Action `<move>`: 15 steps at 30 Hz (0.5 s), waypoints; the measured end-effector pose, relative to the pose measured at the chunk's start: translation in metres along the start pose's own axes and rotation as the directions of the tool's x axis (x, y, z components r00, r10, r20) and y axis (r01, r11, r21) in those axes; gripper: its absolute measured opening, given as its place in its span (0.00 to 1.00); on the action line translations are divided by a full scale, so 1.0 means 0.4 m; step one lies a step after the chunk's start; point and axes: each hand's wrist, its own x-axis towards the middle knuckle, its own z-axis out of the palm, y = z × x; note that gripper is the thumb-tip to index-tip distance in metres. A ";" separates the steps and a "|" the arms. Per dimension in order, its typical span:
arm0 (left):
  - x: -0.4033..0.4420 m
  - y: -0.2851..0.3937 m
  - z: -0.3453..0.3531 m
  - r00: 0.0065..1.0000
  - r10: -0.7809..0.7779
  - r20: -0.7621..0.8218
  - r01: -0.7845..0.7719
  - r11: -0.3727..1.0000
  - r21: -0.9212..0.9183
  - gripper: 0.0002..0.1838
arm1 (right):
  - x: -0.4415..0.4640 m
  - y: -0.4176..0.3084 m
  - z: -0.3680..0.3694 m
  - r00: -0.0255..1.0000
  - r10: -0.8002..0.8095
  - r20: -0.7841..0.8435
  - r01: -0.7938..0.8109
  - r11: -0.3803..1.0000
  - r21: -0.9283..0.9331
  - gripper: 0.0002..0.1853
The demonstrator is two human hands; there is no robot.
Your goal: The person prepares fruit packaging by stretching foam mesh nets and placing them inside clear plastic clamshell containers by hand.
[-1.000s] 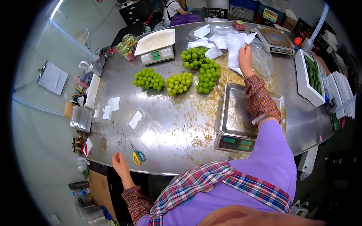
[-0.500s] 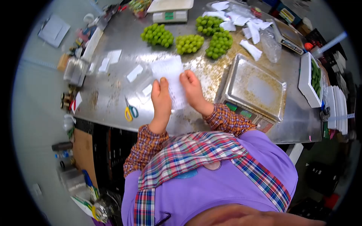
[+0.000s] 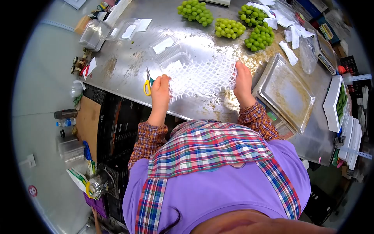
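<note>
A white foam net [image 3: 202,78] is stretched wide between my hands above the metal table, its diamond mesh spread apart. My left hand [image 3: 160,91] grips the net's left edge, with thumb and fingers closed on it. At the opposite edge, my right hand [image 3: 243,84] holds the net, fingers pointing up. Scissors [image 3: 147,82] with yellow and green handles lie just beside my left hand, partly hidden by it. Behind the net rests a clear plastic container [image 3: 165,46] with a white slip in it. Several bunches of green grapes [image 3: 230,28] lie farther back.
A metal tray [image 3: 286,93] sits on a scale at the right. White foam nets [image 3: 288,50] are heaped behind it. A white foam box [image 3: 336,103] of green vegetables stands at the right edge. Clear containers [image 3: 93,35] are stacked at the far left.
My hands have moved apart, and the net between them has gone from a narrow, bunched strip to a wide, open mesh. The camera view has shifted, so the table things appear farther right and higher.
</note>
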 end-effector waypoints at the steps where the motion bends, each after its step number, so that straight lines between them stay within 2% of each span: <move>1: -0.014 -0.007 -0.017 0.999 -0.052 -0.010 0.052 0.998 0.029 0.18 | -0.007 0.017 -0.021 1.000 0.009 -0.008 -0.009 0.999 -0.054 0.11; 2: -0.028 -0.017 -0.031 0.997 -0.077 0.002 0.077 0.996 0.037 0.18 | -0.011 0.037 -0.047 1.000 0.018 -0.017 -0.020 0.994 -0.107 0.11; 3: -0.042 -0.032 -0.046 0.995 -0.103 0.014 0.102 0.994 0.046 0.18 | -0.011 0.066 -0.083 0.996 0.015 0.092 0.005 0.976 -0.218 0.11; 4: -0.046 -0.053 -0.057 0.992 -0.127 0.025 0.126 0.991 0.053 0.18 | -0.012 0.097 -0.093 0.994 0.032 0.106 -0.003 0.963 -0.270 0.10; 7: -0.034 -0.116 -0.083 0.949 -0.229 0.218 0.243 0.969 -0.043 0.15 | -0.034 0.177 -0.077 0.984 0.076 0.162 -0.002 0.910 -0.414 0.10; 9: -0.034 -0.077 -0.081 0.903 -0.301 0.307 0.347 0.932 -0.105 0.11 | -0.048 0.215 -0.032 0.972 0.075 0.225 0.062 0.836 -0.546 0.10; 12: 0.017 -0.066 -0.150 0.950 -0.256 0.179 0.289 0.939 -0.188 0.12 | -0.030 0.183 0.012 0.976 0.106 0.189 -0.024 0.921 -0.390 0.09; 13: 0.034 -0.043 -0.191 0.966 -0.219 0.139 0.240 0.959 -0.151 0.12 | -0.016 0.166 0.025 0.980 0.127 0.153 -0.080 0.956 -0.283 0.08; 14: 0.044 -0.023 -0.219 0.954 -0.175 0.243 0.228 0.950 -0.213 0.12 | -0.006 0.150 0.034 0.977 0.148 0.152 -0.111 0.967 -0.228 0.07; 15: 0.029 0.009 -0.208 0.956 -0.181 0.232 0.236 0.943 -0.234 0.11 | -0.003 0.157 0.042 0.976 0.157 0.153 -0.123 0.969 -0.214 0.07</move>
